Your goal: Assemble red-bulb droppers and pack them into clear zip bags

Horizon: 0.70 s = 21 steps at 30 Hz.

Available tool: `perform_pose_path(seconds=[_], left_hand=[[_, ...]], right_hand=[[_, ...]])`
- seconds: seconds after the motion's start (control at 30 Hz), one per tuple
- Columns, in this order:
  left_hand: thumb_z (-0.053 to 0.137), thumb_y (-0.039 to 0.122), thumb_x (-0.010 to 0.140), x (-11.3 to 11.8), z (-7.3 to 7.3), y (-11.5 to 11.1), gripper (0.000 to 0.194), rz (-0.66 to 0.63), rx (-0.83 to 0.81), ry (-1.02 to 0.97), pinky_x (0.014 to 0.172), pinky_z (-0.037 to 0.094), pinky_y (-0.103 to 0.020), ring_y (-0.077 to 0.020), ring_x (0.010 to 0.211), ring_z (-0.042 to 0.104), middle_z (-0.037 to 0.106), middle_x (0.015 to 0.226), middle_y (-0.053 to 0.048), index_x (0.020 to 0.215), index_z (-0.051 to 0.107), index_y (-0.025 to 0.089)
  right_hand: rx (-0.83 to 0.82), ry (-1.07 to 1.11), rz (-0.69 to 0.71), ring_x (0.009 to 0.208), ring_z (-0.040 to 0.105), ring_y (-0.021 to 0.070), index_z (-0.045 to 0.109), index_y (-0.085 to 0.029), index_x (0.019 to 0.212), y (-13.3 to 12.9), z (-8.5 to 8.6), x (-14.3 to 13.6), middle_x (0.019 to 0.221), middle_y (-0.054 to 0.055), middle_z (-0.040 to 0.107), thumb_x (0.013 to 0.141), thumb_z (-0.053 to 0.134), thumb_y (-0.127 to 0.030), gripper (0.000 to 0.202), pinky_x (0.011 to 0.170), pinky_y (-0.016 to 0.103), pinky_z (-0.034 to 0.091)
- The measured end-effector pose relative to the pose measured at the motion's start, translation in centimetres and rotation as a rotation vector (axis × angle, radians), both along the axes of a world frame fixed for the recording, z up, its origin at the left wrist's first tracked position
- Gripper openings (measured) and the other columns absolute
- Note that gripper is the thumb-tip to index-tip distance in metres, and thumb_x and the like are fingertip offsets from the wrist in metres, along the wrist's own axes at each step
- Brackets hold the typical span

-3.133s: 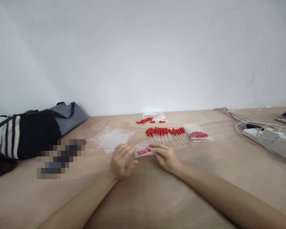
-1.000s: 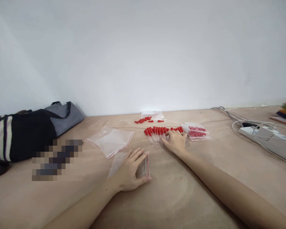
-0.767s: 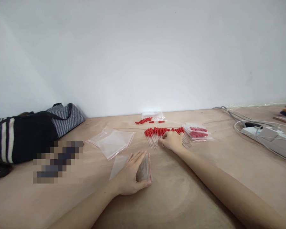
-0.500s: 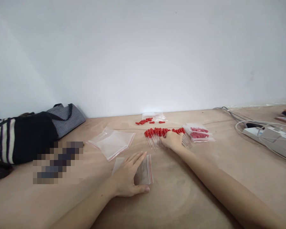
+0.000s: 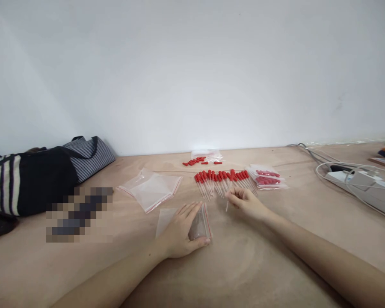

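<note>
My left hand [image 5: 182,233] lies with fingers spread on a clear zip bag [image 5: 200,222] with a red seal line. My right hand [image 5: 244,203] is closed in a pinch on a dropper, whose thin clear tip points down below the fingers; its red bulb shows just above them. Beyond the right hand lies a row of red-bulbed droppers [image 5: 208,177], side by side with their clear stems toward me. Filled bags [image 5: 268,180] with red bulbs inside are stacked at the row's right end.
Flat clear bags [image 5: 154,188] lie left of the droppers. Loose red bulbs [image 5: 194,162] and clear pieces [image 5: 208,155] sit near the wall. A dark bag [image 5: 45,182] is at the left, a white power strip [image 5: 362,184] with cables at the right.
My right hand has drawn back from the dropper row toward me, with one dropper in its fingers. My left hand and the bag beneath have shifted slightly right.
</note>
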State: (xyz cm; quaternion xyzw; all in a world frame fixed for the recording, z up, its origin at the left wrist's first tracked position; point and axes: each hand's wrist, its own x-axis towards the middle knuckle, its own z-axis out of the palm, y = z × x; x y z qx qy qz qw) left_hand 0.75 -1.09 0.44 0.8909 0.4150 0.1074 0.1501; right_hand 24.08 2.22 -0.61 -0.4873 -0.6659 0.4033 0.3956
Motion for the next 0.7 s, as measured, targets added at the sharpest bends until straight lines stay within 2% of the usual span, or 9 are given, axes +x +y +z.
perform_pose_path(seconds=[0.1, 0.17, 0.33, 0.57, 0.7], left_hand=[[0.056, 0.051, 0.071, 0.7, -0.2, 0.1, 0.080, -0.018, 0.000, -0.017, 0.102, 0.023, -0.048, -0.0295, 0.126, 0.025, 0.031, 0.137, -0.014, 0.134, 0.023, 0.015], [0.056, 0.051, 0.070, 1.0, -0.2, 0.1, 0.080, -0.030, -0.003, -0.032, 0.102, 0.024, -0.047, -0.0299, 0.126, 0.026, 0.031, 0.137, -0.014, 0.133, 0.023, 0.015], [0.056, 0.052, 0.071, 1.1, -0.2, 0.2, 0.082, -0.036, -0.015, -0.049, 0.102, 0.025, -0.047, -0.0301, 0.126, 0.026, 0.029, 0.138, -0.014, 0.134, 0.020, 0.015], [0.055, 0.052, 0.071, 1.2, 0.0, 0.1, 0.084, -0.023, -0.035, -0.032, 0.102, 0.025, -0.047, -0.0303, 0.126, 0.025, 0.027, 0.139, -0.015, 0.135, 0.018, 0.013], [0.055, 0.052, 0.071, 1.1, -0.1, 0.2, 0.083, -0.022, -0.033, -0.028, 0.102, 0.024, -0.047, -0.0300, 0.127, 0.024, 0.027, 0.139, -0.015, 0.135, 0.018, 0.013]], right_hand=[[-0.111, 0.196, 0.128, 0.048, 0.042, 0.0079, 0.050, -0.017, 0.068, -1.9, -0.4, -0.1, 0.055, -0.003, 0.051, 0.070, 0.057, -0.045, 0.029, 0.049, 0.023, 0.034], [-0.159, 0.236, 0.123, 0.051, 0.045, 0.0090, 0.054, -0.017, 0.072, -2.6, -0.4, -0.2, 0.057, -0.002, 0.053, 0.066, 0.062, -0.044, 0.029, 0.050, 0.023, 0.035], [-0.247, 0.213, 0.003, 0.052, 0.048, 0.0097, 0.060, -0.017, 0.080, -2.7, -0.5, -0.1, 0.063, 0.000, 0.058, 0.064, 0.064, -0.045, 0.032, 0.052, 0.025, 0.039], [-0.252, 0.198, 0.012, 0.052, 0.049, 0.0096, 0.061, -0.015, 0.082, -2.8, -0.4, -0.5, 0.065, 0.002, 0.062, 0.065, 0.063, -0.044, 0.033, 0.054, 0.025, 0.039], [-0.256, 0.161, 0.102, 0.052, 0.049, 0.0097, 0.063, -0.015, 0.078, -2.9, -0.1, -0.7, 0.069, 0.004, 0.063, 0.068, 0.058, -0.049, 0.036, 0.053, 0.025, 0.038]])
